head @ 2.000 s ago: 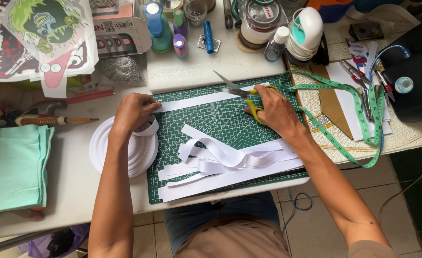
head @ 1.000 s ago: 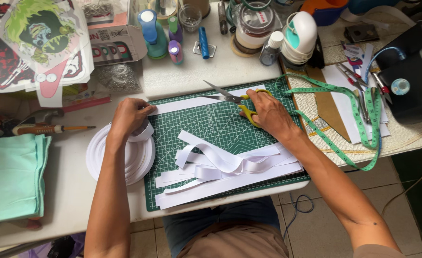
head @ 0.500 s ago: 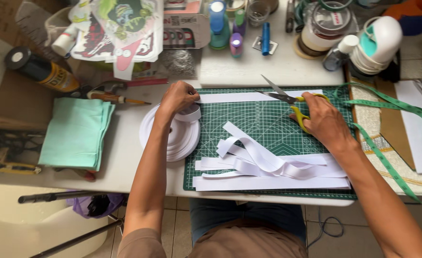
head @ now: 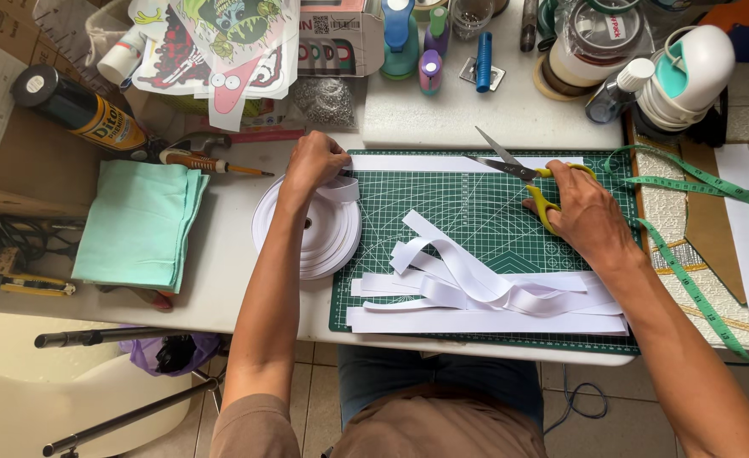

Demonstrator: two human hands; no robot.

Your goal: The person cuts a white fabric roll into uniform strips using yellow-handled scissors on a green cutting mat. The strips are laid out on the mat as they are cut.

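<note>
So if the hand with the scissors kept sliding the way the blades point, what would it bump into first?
Probably the white strip along the green mat's top edge, since the right hand's scissors point up-left over it.

Home craft desk: cutting mat (head: 442,212), tape measure (head: 713,191).

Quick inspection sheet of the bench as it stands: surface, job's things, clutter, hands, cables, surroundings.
Surface: white table with green cutting mat.
Job's things: white ribbon roll; cut ribbon strips piled on mat; yellow-handled scissors, blades open.
Clutter: folded green cloth, spray can, green tape measure, bottles at the back.
Hands: left hand on ribbon at the roll; right hand holds scissors.
Cables: black cord on the floor.
Surroundings: tiled floor.
</note>
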